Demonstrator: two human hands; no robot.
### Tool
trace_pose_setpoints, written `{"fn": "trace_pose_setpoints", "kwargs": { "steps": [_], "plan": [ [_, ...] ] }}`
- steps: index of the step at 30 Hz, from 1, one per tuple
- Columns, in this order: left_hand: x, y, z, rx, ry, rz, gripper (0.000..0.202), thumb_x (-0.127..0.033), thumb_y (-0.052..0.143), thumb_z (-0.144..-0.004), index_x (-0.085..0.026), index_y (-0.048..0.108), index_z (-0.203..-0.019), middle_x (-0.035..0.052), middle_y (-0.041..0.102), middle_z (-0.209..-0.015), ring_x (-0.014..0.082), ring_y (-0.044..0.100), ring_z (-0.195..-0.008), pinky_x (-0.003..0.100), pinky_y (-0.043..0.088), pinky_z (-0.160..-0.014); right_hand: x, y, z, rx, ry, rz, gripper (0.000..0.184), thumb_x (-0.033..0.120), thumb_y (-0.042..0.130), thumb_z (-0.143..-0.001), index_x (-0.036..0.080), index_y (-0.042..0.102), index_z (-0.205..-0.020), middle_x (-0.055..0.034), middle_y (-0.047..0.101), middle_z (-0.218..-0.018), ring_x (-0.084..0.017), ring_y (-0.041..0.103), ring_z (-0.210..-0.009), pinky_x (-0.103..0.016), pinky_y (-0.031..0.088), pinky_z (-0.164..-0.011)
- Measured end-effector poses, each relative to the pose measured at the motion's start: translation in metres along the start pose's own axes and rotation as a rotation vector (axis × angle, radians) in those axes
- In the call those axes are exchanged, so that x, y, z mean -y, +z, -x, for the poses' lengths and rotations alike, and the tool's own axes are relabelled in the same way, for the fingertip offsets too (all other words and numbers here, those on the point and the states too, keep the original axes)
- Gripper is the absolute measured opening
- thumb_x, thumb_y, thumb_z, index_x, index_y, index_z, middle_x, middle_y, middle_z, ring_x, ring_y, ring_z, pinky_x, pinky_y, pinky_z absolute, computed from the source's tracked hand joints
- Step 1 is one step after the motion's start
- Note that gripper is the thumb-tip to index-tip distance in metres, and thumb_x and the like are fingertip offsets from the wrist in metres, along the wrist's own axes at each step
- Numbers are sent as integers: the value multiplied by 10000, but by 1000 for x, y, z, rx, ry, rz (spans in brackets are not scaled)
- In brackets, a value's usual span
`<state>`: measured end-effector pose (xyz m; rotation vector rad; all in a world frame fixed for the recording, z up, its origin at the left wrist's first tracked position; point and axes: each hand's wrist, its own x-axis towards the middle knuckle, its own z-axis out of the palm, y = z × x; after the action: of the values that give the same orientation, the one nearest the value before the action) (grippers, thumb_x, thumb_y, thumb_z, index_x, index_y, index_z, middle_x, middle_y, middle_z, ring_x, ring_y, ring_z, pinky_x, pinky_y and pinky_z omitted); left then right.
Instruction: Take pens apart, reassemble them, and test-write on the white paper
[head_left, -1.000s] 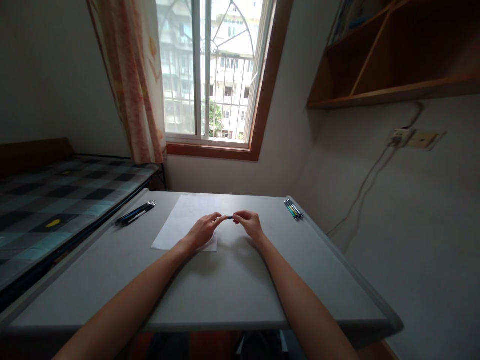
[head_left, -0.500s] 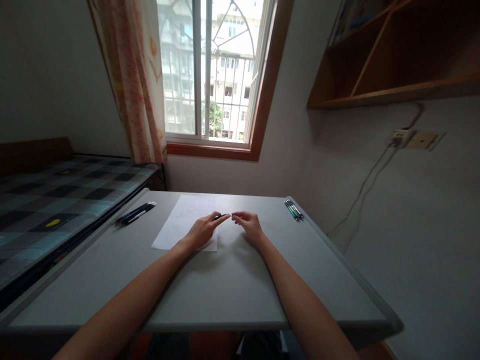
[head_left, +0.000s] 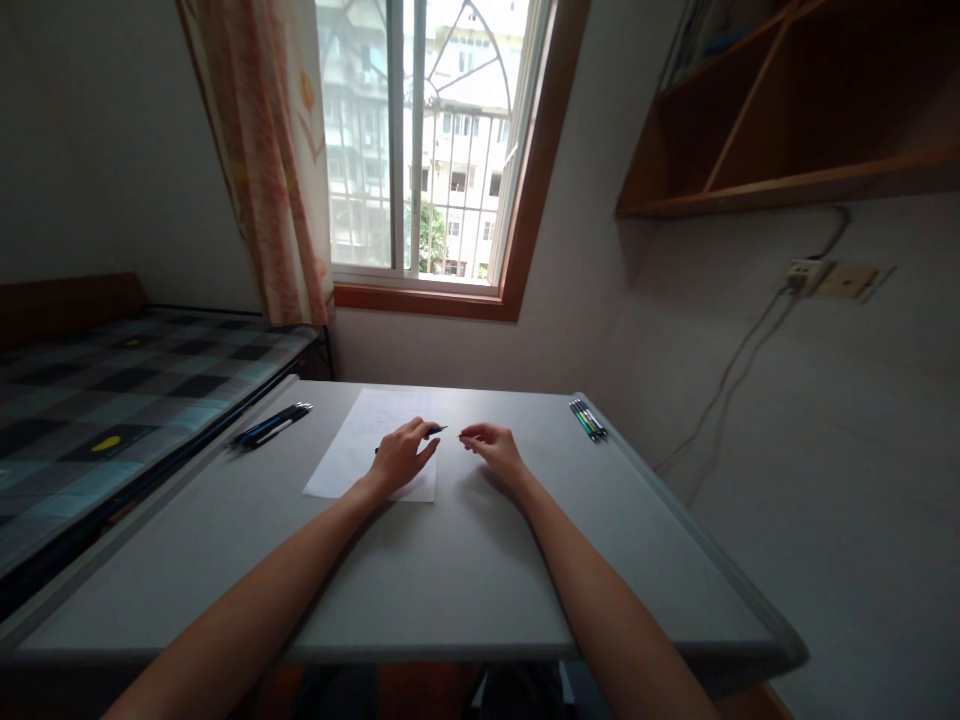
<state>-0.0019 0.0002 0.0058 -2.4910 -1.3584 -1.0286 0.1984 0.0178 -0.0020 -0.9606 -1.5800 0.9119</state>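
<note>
My left hand (head_left: 403, 454) rests over the right part of a white paper sheet (head_left: 337, 462), its fingers closed around a dark pen (head_left: 435, 431). The pen's narrow end points right, and a bit of its other end shows at the left side of the hand. The thumb stands somewhat away from the pen. Just across a small gap, my right hand (head_left: 491, 448) pinches a tiny dark piece (head_left: 460, 437) between thumb and fingertips; its kind is too small to make out.
Several dark pens (head_left: 271, 426) lie at the left of the grey table (head_left: 420, 590). Several pens with green and blue parts (head_left: 588, 421) lie near its right edge. A checked bed (head_left: 150, 370) stands at left, a window (head_left: 420, 150) behind, and a wooden shelf (head_left: 780, 185) overhead at right.
My left hand has drawn slightly left, its pen's end moving away from my right fingertips, so a gap has opened between them. The right hand has barely shifted.
</note>
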Motion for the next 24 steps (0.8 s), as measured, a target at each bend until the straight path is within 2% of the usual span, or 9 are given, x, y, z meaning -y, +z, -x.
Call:
{"fn": "trace_pose_setpoints", "kwargs": {
  "steps": [5, 11, 24],
  "plan": [
    [-5, -3, 0, 30, 90, 75, 230, -371, 465, -844, -225, 582, -977, 8, 588, -861, 100, 555, -689, 211, 420, -607, 0, 5, 3, 60, -14, 34, 185, 292, 675, -625, 158, 674, -753, -47, 668, -702, -142, 604, -614, -263, 475, -586],
    [-5, 0, 0, 23, 160, 122, 190, -328, 462, -856, -217, 605, -912, 10, 592, -850, 89, 546, -678, 205, 415, -615, 0, 9, 4, 90, -22, 44, 182, 308, 668, -636, 157, 678, -739, -47, 672, -700, -149, 610, -627, -275, 481, -606],
    [2, 5, 1, 21, 178, 84, 184, -322, 476, -849, -227, 625, -900, 3, 604, -838, 73, 543, -614, 191, 383, -547, 0, 12, 6, 107, -6, 17, 230, 337, 672, -623, 150, 681, -757, -55, 676, -717, -150, 610, -633, -276, 483, -608]
  ]
}}
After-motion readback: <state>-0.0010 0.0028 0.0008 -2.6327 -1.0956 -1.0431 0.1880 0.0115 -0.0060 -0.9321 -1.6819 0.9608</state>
